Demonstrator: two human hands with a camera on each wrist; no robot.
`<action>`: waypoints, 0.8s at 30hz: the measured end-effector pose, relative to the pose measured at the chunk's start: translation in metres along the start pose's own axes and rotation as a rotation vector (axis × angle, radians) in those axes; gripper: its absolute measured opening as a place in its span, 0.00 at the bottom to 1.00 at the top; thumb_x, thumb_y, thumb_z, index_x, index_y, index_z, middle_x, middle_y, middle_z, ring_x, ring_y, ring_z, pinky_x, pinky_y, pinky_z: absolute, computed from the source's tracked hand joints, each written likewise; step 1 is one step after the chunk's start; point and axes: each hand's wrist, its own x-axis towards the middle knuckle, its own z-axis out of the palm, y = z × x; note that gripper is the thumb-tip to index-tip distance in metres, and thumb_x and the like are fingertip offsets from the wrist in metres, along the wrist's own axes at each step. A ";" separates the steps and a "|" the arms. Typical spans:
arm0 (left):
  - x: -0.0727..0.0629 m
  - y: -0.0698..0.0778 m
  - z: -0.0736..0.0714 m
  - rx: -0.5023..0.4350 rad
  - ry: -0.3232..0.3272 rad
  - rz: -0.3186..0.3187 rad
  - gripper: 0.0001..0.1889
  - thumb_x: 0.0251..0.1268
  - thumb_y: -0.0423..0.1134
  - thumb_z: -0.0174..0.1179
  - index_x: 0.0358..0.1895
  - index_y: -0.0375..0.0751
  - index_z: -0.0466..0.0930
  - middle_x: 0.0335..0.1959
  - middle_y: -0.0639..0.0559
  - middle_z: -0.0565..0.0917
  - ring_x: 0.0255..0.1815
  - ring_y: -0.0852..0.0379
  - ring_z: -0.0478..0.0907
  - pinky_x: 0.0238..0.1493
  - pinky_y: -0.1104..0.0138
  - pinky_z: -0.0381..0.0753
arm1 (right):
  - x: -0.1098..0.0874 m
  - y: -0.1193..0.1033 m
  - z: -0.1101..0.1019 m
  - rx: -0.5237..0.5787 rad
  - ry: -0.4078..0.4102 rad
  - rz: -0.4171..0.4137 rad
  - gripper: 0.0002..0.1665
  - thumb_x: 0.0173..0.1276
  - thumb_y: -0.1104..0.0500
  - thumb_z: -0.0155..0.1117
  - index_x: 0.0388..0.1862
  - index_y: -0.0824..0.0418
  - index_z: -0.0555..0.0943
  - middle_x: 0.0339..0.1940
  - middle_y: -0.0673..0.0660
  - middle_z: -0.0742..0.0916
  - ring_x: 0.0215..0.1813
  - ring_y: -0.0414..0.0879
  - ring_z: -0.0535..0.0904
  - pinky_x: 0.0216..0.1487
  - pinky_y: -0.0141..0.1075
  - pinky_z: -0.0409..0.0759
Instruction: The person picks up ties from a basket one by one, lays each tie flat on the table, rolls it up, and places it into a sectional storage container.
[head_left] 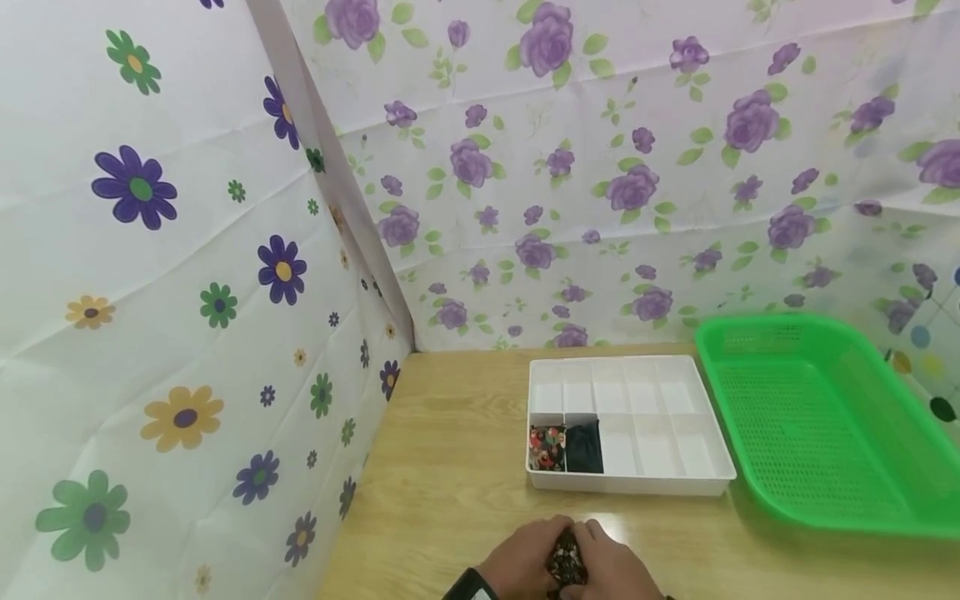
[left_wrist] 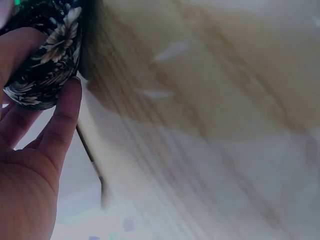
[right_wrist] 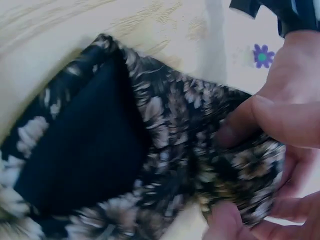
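Note:
At the table's near edge, both hands hold a dark floral cloth garment between them. My left hand, with a black band at its wrist, grips its left side; my right hand grips its right side. In the left wrist view the garment is bunched in the fingers of the left hand. The right wrist view shows the floral garment partly spread, a black patch of cloth on its left part, and the left hand pinching one end.
Ahead stands a white divided tray. A red-patterned folded cloth and a dark folded cloth fill two front-left compartments. On the right sits a green plastic basket. Flowered sheets hang behind and at left.

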 end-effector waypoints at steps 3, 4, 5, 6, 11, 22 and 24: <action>0.003 0.001 -0.003 0.065 -0.001 -0.008 0.35 0.55 0.40 0.79 0.66 0.55 0.73 0.52 0.62 0.84 0.51 0.71 0.79 0.57 0.70 0.83 | 0.000 -0.010 -0.003 -0.069 0.011 -0.008 0.47 0.52 0.43 0.84 0.62 0.66 0.75 0.46 0.57 0.80 0.40 0.51 0.82 0.39 0.52 0.84; 0.003 0.001 -0.003 0.080 0.001 -0.006 0.35 0.55 0.41 0.79 0.66 0.55 0.73 0.52 0.61 0.85 0.51 0.71 0.80 0.57 0.70 0.83 | 0.000 -0.012 -0.004 -0.077 0.022 -0.012 0.45 0.52 0.45 0.84 0.62 0.67 0.75 0.46 0.58 0.81 0.39 0.51 0.82 0.39 0.52 0.84; 0.003 0.001 -0.003 0.090 0.004 -0.001 0.35 0.55 0.41 0.79 0.66 0.54 0.73 0.52 0.61 0.85 0.52 0.71 0.80 0.58 0.70 0.82 | 0.000 -0.013 -0.003 -0.072 0.032 -0.016 0.43 0.53 0.48 0.83 0.62 0.67 0.75 0.45 0.58 0.81 0.40 0.52 0.83 0.39 0.52 0.85; 0.003 0.001 -0.003 0.089 0.002 -0.001 0.36 0.54 0.40 0.79 0.67 0.54 0.73 0.52 0.61 0.85 0.52 0.70 0.80 0.58 0.70 0.82 | -0.001 -0.013 -0.002 -0.058 0.043 -0.021 0.41 0.54 0.51 0.83 0.61 0.67 0.75 0.45 0.58 0.81 0.40 0.52 0.83 0.41 0.53 0.85; -0.003 -0.003 0.001 0.024 0.021 0.015 0.39 0.53 0.36 0.78 0.70 0.55 0.72 0.57 0.61 0.84 0.57 0.69 0.80 0.61 0.67 0.82 | -0.003 0.000 0.009 0.084 0.105 0.000 0.28 0.53 0.64 0.80 0.49 0.60 0.75 0.43 0.53 0.82 0.44 0.50 0.84 0.45 0.53 0.85; -0.005 -0.008 0.004 -0.113 0.026 0.019 0.35 0.58 0.34 0.75 0.69 0.55 0.72 0.61 0.62 0.82 0.60 0.69 0.79 0.63 0.65 0.82 | 0.000 0.005 0.004 0.129 0.063 0.002 0.34 0.51 0.55 0.84 0.52 0.62 0.75 0.47 0.55 0.83 0.48 0.50 0.83 0.48 0.53 0.84; -0.003 -0.008 0.004 -0.124 0.024 0.011 0.36 0.57 0.34 0.75 0.68 0.56 0.72 0.61 0.63 0.82 0.61 0.69 0.79 0.64 0.65 0.82 | 0.002 -0.002 -0.001 0.050 0.043 -0.007 0.41 0.51 0.51 0.85 0.59 0.65 0.76 0.51 0.58 0.82 0.50 0.55 0.83 0.50 0.57 0.84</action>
